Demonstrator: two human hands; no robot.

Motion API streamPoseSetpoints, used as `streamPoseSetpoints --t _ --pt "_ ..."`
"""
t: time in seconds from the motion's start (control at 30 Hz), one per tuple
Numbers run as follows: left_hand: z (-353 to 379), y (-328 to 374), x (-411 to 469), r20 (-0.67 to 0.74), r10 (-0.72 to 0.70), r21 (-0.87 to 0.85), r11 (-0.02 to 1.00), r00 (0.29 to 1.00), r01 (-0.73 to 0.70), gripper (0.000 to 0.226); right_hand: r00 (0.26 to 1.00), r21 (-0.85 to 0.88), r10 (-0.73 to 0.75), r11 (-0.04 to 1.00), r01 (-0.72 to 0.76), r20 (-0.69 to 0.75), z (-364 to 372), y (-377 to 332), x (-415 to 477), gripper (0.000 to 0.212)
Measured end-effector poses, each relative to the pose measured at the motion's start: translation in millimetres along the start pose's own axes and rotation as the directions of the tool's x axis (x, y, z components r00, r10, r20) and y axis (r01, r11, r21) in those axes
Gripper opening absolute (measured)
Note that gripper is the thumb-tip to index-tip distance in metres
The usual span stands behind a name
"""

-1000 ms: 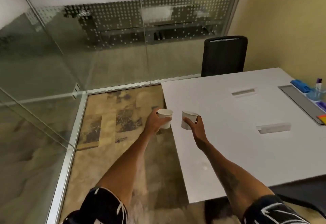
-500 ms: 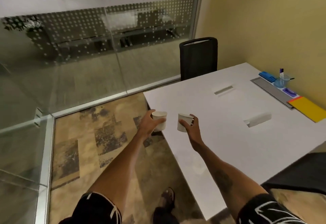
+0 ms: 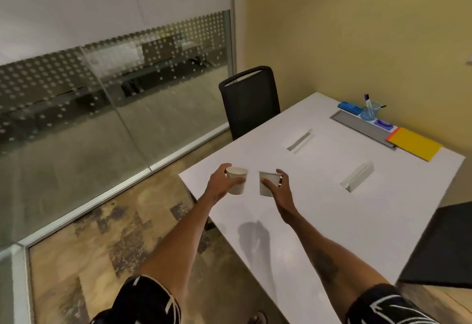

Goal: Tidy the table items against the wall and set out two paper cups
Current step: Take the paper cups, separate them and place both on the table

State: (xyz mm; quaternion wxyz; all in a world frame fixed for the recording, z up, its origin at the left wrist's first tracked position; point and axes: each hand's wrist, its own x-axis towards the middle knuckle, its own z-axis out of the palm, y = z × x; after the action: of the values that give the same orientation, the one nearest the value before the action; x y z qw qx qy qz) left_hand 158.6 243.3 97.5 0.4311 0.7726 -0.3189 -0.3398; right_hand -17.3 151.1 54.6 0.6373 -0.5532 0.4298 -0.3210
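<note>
My left hand (image 3: 221,182) grips a white paper cup (image 3: 237,181), held upright above the near left corner of the white table (image 3: 319,196). My right hand (image 3: 279,187) holds a second white paper cup (image 3: 267,183) just to the right of the first, slightly tilted. Both cups hover over the table near its left edge. Against the yellow wall at the far right lie a blue box (image 3: 348,107), a clear pen holder (image 3: 369,113) with pens, a purple item (image 3: 383,125) and a yellow folder (image 3: 415,143).
A black chair (image 3: 250,101) stands at the table's far end. Two cable slots (image 3: 300,140) (image 3: 357,176) are cut into the tabletop. A grey tray strip (image 3: 357,127) runs along the wall. A dark chair back (image 3: 444,244) sits at the right. A glass partition (image 3: 102,106) is on the left.
The view has swung left to right and I have moved closer to the table. Both cups, which were at the table's left edge, are now over the tabletop.
</note>
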Motion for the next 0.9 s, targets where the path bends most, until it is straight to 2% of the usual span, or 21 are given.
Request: streamPoseSetpoints --t 0.53,0.9 --pt "66 49 102 0.24 0.05 0.097 0.992 0.969 -0.075 0.074 0.961 0.091 0.061 0.995 -0.038 -0.269 -49 -9 69 0.065" --pt "116 83 186 0.432 0.084 0.143 0.977 0.898 -0.16 0.071 0.852 0.1 0.105 0.993 -0.062 -0.513 -80 -10 115 0.066"
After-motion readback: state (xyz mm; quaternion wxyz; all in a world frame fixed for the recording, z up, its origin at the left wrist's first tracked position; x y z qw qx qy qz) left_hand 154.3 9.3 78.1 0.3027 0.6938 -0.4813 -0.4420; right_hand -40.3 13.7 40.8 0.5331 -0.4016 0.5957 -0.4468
